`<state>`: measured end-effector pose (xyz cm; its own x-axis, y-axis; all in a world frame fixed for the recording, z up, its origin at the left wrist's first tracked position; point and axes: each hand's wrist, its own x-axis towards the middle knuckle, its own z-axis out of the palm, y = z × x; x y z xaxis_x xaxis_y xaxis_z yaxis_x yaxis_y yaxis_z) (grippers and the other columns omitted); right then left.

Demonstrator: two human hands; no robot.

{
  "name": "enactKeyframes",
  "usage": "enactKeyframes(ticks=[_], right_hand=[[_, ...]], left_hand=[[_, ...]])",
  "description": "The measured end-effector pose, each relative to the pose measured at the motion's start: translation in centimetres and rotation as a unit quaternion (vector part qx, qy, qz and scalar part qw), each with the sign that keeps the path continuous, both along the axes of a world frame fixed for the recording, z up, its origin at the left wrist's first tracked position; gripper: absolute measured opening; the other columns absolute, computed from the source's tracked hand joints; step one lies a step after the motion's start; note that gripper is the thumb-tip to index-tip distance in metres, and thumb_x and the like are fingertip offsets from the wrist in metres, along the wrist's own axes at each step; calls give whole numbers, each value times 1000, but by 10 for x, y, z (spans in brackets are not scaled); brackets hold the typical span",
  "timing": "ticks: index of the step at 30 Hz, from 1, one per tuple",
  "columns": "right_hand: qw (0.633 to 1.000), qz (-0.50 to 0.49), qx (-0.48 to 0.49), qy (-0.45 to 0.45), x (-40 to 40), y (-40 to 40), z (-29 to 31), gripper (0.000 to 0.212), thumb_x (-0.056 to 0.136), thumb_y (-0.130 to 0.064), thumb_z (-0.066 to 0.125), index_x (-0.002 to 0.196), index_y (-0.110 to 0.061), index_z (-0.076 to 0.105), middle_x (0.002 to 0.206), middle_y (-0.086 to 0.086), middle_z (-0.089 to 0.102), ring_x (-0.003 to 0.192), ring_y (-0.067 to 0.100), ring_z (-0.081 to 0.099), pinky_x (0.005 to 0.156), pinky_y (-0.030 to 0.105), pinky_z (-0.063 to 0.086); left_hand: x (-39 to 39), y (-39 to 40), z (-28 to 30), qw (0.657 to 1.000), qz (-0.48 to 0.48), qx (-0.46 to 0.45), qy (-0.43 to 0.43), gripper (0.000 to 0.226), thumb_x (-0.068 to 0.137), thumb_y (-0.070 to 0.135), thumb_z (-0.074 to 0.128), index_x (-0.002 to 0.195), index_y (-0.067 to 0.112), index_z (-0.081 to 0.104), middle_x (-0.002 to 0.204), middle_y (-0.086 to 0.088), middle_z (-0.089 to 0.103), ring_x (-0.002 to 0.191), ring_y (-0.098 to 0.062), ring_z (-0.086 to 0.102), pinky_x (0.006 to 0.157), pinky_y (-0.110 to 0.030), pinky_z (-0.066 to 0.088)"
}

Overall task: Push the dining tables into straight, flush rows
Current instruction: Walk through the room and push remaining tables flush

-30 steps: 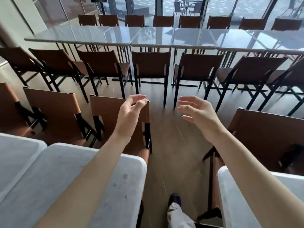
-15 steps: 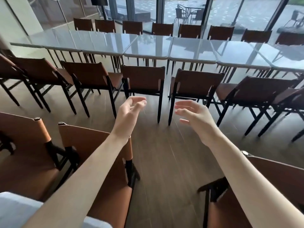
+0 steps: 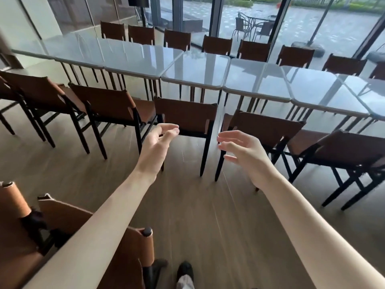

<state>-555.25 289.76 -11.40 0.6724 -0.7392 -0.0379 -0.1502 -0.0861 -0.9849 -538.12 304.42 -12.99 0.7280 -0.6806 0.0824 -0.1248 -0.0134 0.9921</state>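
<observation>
Both arms stretched forward over wood-plank floor, nothing held. Left hand at centre frame, fingers loosely curled, thumb near fingertips but gripping nothing. Right hand just beside it toward 3 o'clock, fingers spread and relaxed, palm facing left. Hands apart from each other and clear of all furniture. Row of dining tables runs across the frame from 10 to 3 o'clock, well beyond the hands: glossy pale tops, rounded corners, butted end to end, near edges stepping slightly where tops meet. Brown chairs line the near side, backs toward the camera; one sits directly at 12 o'clock past the left hand, another just right of it behind the right hand. More chairs along the far side of the tables. Two more brown chair backs at 8 o'clock, close to the camera, under the left forearm. Floor-to-ceiling glass wall at 12 to 2 o'clock, paved terrace with outdoor chairs behind it. Dark shoe at 6 o'clock.
</observation>
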Motion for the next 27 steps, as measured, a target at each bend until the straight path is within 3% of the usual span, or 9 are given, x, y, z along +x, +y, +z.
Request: enactKeyframes(ticks=[10,15,19,27], right_hand=[[999,28,-16,-1,129,-109,26,22,94,-13,67,109,-28,73,111,-9,76,106,5,70,97,35,57],[999,46,-15,16,184,-147,25,21,95,-13,66,110,-25,72,114,-7,74,109,8,69,97,36,57],[994,97,-14,41,236,-176,11,19,95,-13,67,106,-28,72,114,-6,75,109,9,70,98,38,57],[967,247,-18,56,379,-235,-2,22,95,-14,67,115,-22,72,114,-7,75,107,6,70,98,38,57]], left_hand=[[121,-103,15,999,24,-19,17,32,81,50,58,105,33,69,118,12,67,124,-9,58,115,-47,40],[172,-132,12,998,45,-35,14,37,75,58,61,102,34,69,115,13,67,123,-10,60,112,-44,43],[205,-150,-3,997,68,-37,26,27,83,47,58,103,31,68,115,11,68,121,-11,61,110,-42,46],[284,-179,-18,974,222,-31,43,31,84,45,55,105,26,68,116,0,70,115,-13,65,108,-43,48]])
